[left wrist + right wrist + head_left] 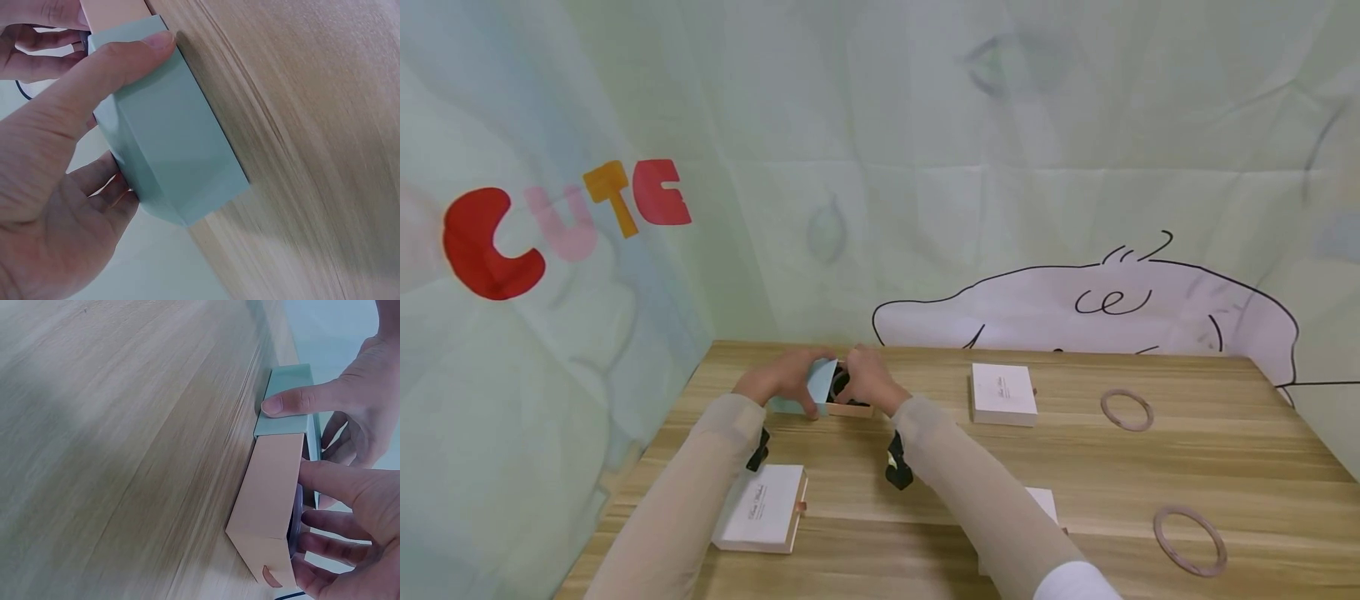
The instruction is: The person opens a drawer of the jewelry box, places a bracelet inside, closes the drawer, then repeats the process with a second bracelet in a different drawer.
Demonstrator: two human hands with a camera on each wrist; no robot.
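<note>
On the far left of the table lies a light-blue box sleeve [175,137], gripped by my left hand [784,379] with the thumb on its near side and the fingers behind. Out of its right end sticks a peach-coloured drawer [265,484] with a dark inside and a small ribbon tab [271,577]. My right hand [868,383] reaches into this drawer from above, its thumb and fingers curled around a greyish-purple bangle [296,520]. The bangle's lower part is hidden by the drawer wall.
A white box [763,508] lies below my left forearm, another white box [1003,393] stands right of my hands, and a third [1042,502] is partly covered by my right sleeve. Two bangles [1127,410] lie on the right of the wooden table [865,517]. Printed curtains hang behind.
</note>
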